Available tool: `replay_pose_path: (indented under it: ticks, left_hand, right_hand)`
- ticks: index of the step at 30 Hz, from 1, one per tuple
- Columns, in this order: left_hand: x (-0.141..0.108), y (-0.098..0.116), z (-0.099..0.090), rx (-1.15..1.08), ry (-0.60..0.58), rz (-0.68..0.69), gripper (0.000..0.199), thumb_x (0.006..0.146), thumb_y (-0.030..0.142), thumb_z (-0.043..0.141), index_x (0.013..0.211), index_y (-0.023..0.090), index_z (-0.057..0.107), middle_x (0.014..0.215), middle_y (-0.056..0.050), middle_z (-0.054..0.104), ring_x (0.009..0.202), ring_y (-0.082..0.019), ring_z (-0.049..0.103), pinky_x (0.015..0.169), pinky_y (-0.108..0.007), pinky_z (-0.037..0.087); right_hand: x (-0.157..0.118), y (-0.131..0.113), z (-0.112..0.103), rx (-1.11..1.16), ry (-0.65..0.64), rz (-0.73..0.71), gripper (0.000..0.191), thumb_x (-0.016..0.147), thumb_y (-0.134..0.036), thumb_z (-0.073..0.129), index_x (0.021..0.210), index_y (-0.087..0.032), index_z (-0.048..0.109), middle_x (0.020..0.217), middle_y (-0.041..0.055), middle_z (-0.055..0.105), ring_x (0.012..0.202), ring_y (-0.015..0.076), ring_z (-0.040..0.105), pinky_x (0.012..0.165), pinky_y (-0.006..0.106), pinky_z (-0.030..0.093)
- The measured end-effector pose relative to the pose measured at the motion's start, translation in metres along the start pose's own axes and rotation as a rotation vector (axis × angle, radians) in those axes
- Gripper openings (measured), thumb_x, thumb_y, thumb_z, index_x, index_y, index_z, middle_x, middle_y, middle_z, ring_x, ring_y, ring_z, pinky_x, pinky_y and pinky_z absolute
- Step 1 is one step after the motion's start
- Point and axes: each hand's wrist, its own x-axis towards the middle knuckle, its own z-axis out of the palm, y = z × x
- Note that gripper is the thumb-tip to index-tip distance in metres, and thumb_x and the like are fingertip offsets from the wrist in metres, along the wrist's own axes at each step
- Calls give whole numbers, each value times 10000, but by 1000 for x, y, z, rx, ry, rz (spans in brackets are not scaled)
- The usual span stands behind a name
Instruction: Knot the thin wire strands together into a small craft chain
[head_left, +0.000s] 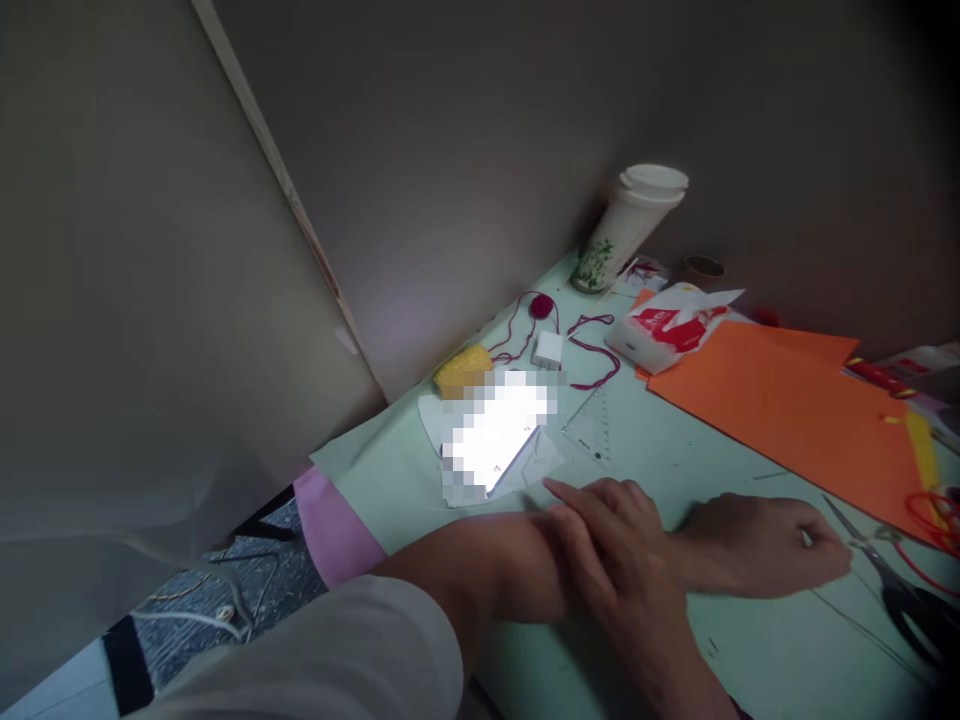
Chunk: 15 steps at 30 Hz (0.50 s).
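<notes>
My left hand (765,548) lies on the mint-green table covering (405,480) with its fingers loosely curled, holding nothing. Its fingertips are just short of a pair of black-handled scissors (911,620). My right hand (607,545) rests across my left wrist and holds nothing. Above both hands, a glowing phone (499,430) lies on white paper (431,420), its surface pixelated. A clear plastic set square (589,425) lies to its right. A large orange paper sheet (787,420) covers the table's right side.
Toward the far corner stand a white tumbler (626,228), a tissue pack (667,325), a white charger (548,350), a yellow object (463,370) and maroon yarn (541,306). Grey walls (450,150) close off the back and left. The table's edge drops to a floor at lower left.
</notes>
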Motion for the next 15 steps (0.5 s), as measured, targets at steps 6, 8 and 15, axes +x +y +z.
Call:
replay_pose_path:
  ticks: [6,8,15]
  left_hand:
    - [7,-3,3,120,-40,37,158,686,403,455,745,288,546,748,17,648,642,-164,552,579,-291,367]
    - [9,-5,5,118,-46,47,161,685,409,449,738,291,545,751,17,649,634,-166,548,571,-295,364]
    - [11,-7,7,114,-64,76,182,707,415,442,739,276,554,751,16,651,612,-152,538,587,-290,368]
  right_hand:
    - [11,-16,13,-86,-160,-77,342,914,-371,430,1122,-214,652,721,68,537,698,197,443,650,358,343]
    - [14,-20,17,-119,-197,-99,374,918,-385,413,1169,-212,628,717,67,528,686,193,429,632,348,329]
    - [22,-28,20,-142,-336,-102,407,881,-482,446,1169,-251,617,758,66,532,712,194,434,634,333,334]
